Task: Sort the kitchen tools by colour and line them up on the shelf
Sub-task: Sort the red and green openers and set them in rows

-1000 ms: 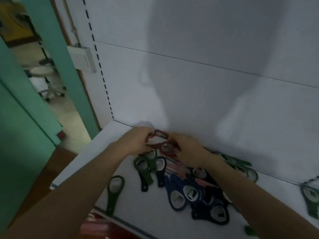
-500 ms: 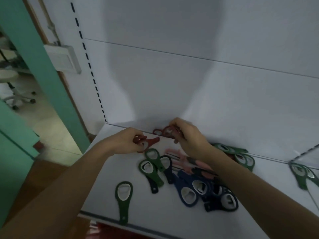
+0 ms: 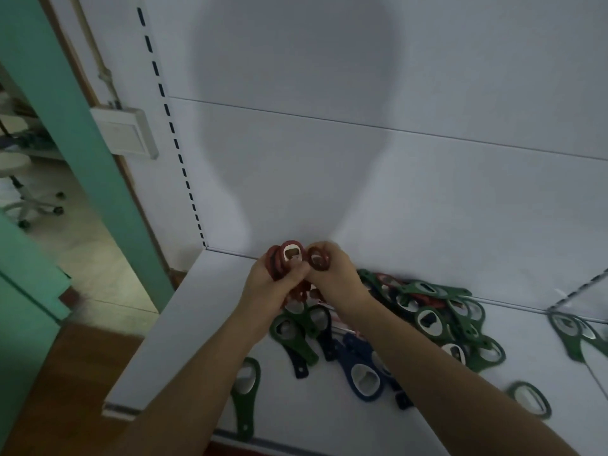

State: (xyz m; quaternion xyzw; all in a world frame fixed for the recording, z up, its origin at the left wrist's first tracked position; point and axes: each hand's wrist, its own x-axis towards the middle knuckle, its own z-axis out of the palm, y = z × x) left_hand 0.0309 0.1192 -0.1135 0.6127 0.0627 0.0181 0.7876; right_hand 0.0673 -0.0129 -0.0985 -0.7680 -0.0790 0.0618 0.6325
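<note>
Above the back left part of the white shelf (image 3: 184, 324), my left hand (image 3: 268, 284) grips a small bunch of red bottle openers (image 3: 286, 255), heads up. My right hand (image 3: 332, 274) pinches another red opener (image 3: 318, 258) right beside the bunch, touching my left hand. Below and to the right lies a loose heap of green openers (image 3: 431, 320) and dark blue openers (image 3: 362, 373). One green opener (image 3: 245, 393) lies alone near the front edge. Some red and pink pieces show inside the heap.
The shelf's white back panel (image 3: 362, 176) rises right behind my hands. More green openers lie at the far right (image 3: 572, 334) and front right (image 3: 529, 398). Left of the shelf are a teal door frame (image 3: 82, 143), a wall switch box (image 3: 126, 133) and a stool (image 3: 19, 182).
Both hands came together and lifted off the shelf. The red openers, held apart before, now stand side by side, heads up, in my two hands. The view moved closer.
</note>
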